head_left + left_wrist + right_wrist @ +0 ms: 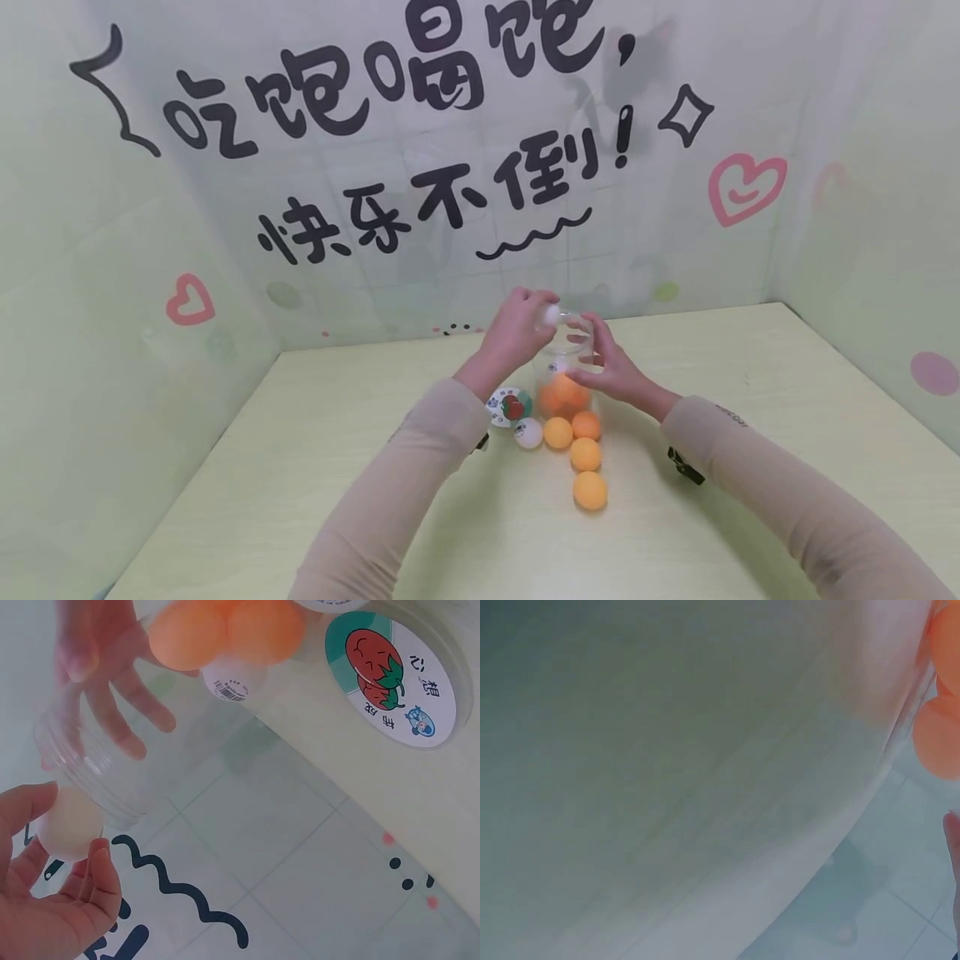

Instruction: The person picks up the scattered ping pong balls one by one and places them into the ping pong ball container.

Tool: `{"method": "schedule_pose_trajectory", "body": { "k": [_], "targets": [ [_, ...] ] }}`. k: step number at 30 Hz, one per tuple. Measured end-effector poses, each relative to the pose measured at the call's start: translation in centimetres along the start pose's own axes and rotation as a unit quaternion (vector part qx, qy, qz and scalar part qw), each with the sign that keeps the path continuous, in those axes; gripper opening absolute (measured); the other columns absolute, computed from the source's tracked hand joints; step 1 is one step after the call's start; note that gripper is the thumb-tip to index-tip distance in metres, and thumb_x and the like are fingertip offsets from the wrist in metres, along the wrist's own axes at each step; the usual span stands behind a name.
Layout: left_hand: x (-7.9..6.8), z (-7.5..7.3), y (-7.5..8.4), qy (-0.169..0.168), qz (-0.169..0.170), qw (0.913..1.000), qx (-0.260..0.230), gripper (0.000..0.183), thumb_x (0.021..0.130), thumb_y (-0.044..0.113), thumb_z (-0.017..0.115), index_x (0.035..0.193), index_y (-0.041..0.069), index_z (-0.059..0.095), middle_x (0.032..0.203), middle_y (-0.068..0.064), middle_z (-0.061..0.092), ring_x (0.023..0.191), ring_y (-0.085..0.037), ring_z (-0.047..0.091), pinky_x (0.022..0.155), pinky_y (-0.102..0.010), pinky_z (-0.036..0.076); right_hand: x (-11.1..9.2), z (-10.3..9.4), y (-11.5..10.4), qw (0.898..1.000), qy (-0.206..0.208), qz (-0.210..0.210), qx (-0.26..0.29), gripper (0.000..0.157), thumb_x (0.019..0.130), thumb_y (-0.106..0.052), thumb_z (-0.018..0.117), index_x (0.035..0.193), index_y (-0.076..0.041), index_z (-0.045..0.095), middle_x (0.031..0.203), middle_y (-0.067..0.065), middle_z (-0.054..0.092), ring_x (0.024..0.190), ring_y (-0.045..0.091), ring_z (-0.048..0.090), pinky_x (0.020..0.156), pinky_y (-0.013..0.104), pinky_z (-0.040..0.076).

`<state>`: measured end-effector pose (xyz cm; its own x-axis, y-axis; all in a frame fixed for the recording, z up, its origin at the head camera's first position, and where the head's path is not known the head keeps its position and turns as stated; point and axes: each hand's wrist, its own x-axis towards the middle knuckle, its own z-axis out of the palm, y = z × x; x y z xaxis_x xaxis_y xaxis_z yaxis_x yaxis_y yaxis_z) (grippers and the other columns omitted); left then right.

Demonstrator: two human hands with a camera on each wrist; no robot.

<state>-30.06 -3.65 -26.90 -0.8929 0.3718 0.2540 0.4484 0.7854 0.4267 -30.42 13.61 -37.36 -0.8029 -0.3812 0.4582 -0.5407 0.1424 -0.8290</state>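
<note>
Head view shows a round lid [510, 407], or what looks like one, on the table [300, 467], with red fruit on it. Up above it, the left hand [520, 327] pinches a white ball [552, 315] with thumb and fingertips, maybe because a smooth ball slips out of a loose hold. That ball is right by the jar's rim; whether they touch is hard to tell. Near the lid sits another white ball [528, 433].

Next comes the clear jar [545, 371], standing on the table with its mouth up by the hands. Inside are a bunch of orange balls [564, 396] and a white one with print on it; how many is hard to count. In front of the jar, four loose orange balls [586, 454] make a bent row, perhaps kept close so they do not roll away.

At the right, the right hand [617, 371] grips the jar's side, thumb in front and fingers around, likely so it cannot tip or slide.
</note>
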Motion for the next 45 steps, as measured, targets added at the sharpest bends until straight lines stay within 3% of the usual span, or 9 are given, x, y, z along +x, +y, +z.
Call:
{"method": "schedule_pose_trajectory", "body": {
  "k": [11, 17, 24, 31, 37, 40, 45],
  "targets": [
    [-0.3, -0.1, -0.2, -0.004, 0.000, 1.0000, -0.003, 0.045, 0.085, 0.013, 0.063, 0.128, 0.012, 0.050, 0.127, -0.013, 0.047, 0.112, -0.025, 0.050, 0.094, -0.036, 0.044, 0.2, -0.3, 1.4, 1.000, 0.005, -0.008, -0.011, 0.079, 0.078, 0.007, 0.063, 0.137, -0.006, 0.013, 0.141, 0.027, 0.028, 0.125, 0.045, 0.036, 0.092, 0.060, 0.039],
    [-0.7, -0.3, -1.0, 0.000, -0.018, 0.9998, -0.010, 0.046, 0.086, 0.013, 0.061, 0.130, 0.012, 0.048, 0.130, -0.010, 0.046, 0.116, -0.022, 0.049, 0.094, -0.036, 0.044, 0.2, -0.2, 1.0, 1.000, 0.004, -0.008, -0.004, 0.078, 0.077, 0.014, 0.061, 0.136, 0.000, 0.011, 0.139, 0.034, 0.025, 0.124, 0.050, 0.033, 0.090, 0.064, 0.036],
    [-2.2, 0.3, -2.7, 0.006, -0.054, 0.9981, -0.029, 0.030, 0.087, 0.013, 0.058, 0.115, 0.006, 0.051, 0.121, -0.012, 0.050, 0.109, -0.024, 0.051, 0.090, -0.036, 0.045, 0.3, -0.3, 1.2, 1.000, 0.007, -0.001, -0.006, 0.079, 0.077, 0.013, 0.062, 0.136, -0.002, 0.012, 0.141, 0.029, 0.026, 0.125, 0.045, 0.034, 0.092, 0.061, 0.038],
    [-4.5, 2.3, -4.9, -0.097, -0.099, 0.9894, -0.044, 0.030, 0.086, 0.014, 0.058, 0.115, 0.006, 0.052, 0.113, -0.013, 0.054, 0.096, -0.024, 0.054, 0.081, -0.036, 0.047, 0.0, -0.2, -0.5, 1.000, 0.004, -0.010, -0.005, 0.077, 0.077, 0.013, 0.061, 0.135, 0.003, 0.011, 0.139, 0.034, 0.024, 0.124, 0.051, 0.031, 0.091, 0.064, 0.036],
    [-5.8, 3.8, -5.5, -0.180, -0.075, 0.9790, -0.059, 0.035, 0.083, 0.014, 0.064, 0.115, 0.004, 0.054, 0.100, -0.012, 0.057, 0.085, -0.019, 0.052, 0.075, -0.032, 0.046, 0.1, -0.2, 0.8, 1.000, 0.006, -0.017, -0.018, 0.080, 0.077, 0.009, 0.064, 0.137, -0.001, 0.010, 0.140, 0.031, 0.026, 0.124, 0.048, 0.034, 0.090, 0.060, 0.039],
    [-6.5, 4.5, -5.3, -0.210, -0.045, 0.9767, -0.009, 0.036, 0.082, 0.019, 0.067, 0.114, 0.006, 0.056, 0.097, -0.009, 0.057, 0.083, -0.017, 0.049, 0.076, -0.031, 0.045, 0.2, -0.2, 1.5, 1.000, 0.007, -0.018, -0.013, 0.082, 0.078, 0.007, 0.065, 0.138, -0.003, 0.010, 0.141, 0.028, 0.026, 0.124, 0.046, 0.034, 0.090, 0.059, 0.040],
    [-7.4, 5.1, -4.7, -0.232, -0.019, 0.9696, 0.077, 0.036, 0.079, 0.019, 0.069, 0.114, 0.014, 0.058, 0.112, -0.009, 0.054, 0.087, -0.015, 0.051, 0.079, -0.031, 0.046, 0.2, -0.2, 1.6, 1.000, 0.004, -0.014, 0.001, 0.080, 0.078, 0.007, 0.064, 0.138, -0.005, 0.011, 0.142, 0.026, 0.026, 0.126, 0.045, 0.033, 0.092, 0.060, 0.038]
  ]
}}
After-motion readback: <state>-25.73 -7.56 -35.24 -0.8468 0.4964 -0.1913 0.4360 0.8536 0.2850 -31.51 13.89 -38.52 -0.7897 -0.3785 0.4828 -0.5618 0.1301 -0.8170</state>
